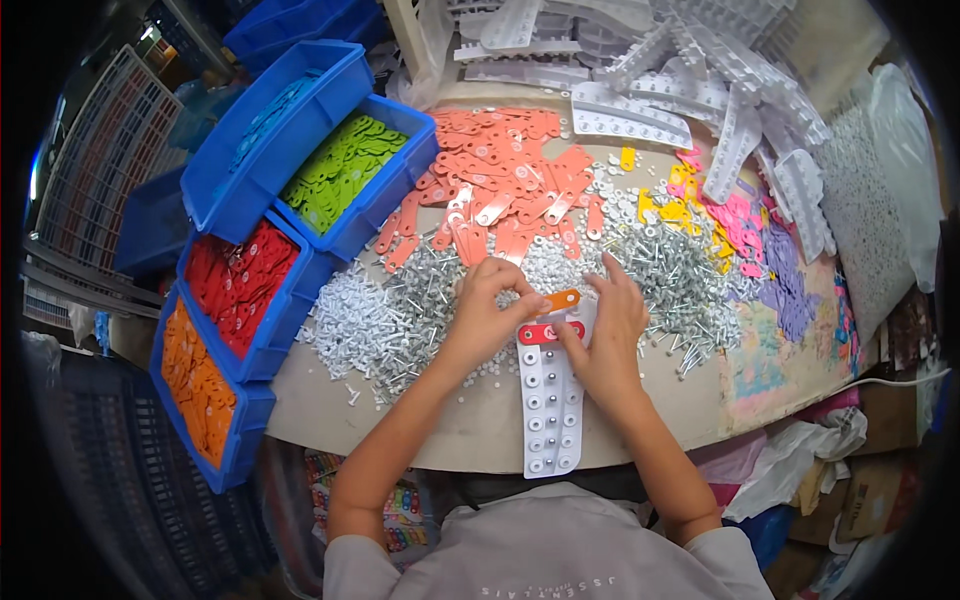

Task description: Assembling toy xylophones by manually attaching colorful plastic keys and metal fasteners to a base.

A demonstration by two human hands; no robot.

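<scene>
On the table right in front of me lies a long white plastic strip (550, 405) with rows of round white studs and a line of metal pins. Across its upper part sits a red tab (551, 333) with a hole at its end. My left hand (490, 312) pinches one end of an orange tab (562, 301) just above the red one. My right hand (612, 335) grips the strip's right edge, its thumb on the red tab's right end and its fingers reaching past the strip's far end. The fingertips' undersides are hidden.
Metal pins (675, 285), white plastic caps (350, 315) and salmon tabs (510, 170) lie heaped beyond my hands. Blue bins (262, 375) with red, orange and green tabs stand left. More white strips (630, 110) pile up at the back; purple tabs (785, 285) lie right.
</scene>
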